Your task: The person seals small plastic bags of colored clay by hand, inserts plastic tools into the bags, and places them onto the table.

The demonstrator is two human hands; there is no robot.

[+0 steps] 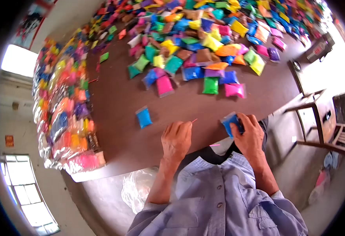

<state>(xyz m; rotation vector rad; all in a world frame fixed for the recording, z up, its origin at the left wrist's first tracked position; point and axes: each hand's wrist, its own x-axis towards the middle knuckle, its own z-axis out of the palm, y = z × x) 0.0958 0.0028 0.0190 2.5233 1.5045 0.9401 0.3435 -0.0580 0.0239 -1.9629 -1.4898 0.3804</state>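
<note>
- Head camera: my right hand (pixel 250 131) is closed on a blue packet (pixel 230 123), by the near edge of the brown table (pixel 117 137). I can't tell if the packet touches the wood.
- My left hand (pixel 176 137) has its fingers curled, and a thin red stick (pixel 195 120) pokes out past the tips, so I think they are pinched on it.
- I should hold the packet softly. It looks squishy, and a hard squeeze could pop it.
- I should pinch the stick just enough. It looks easy to drop, and its tip should not poke the shiny wrap.
- My two hands are well apart. If I bring one to the other, slow is best, over the table.
- Another blue packet (pixel 144 117) lies ahead of my left hand, off to the left. I should not bump it.
- A pink stick (pixel 215 145) sits low between my hands. I can't tell what it rests on.
- The big packet pile (pixel 204 43) is farther off.
</note>
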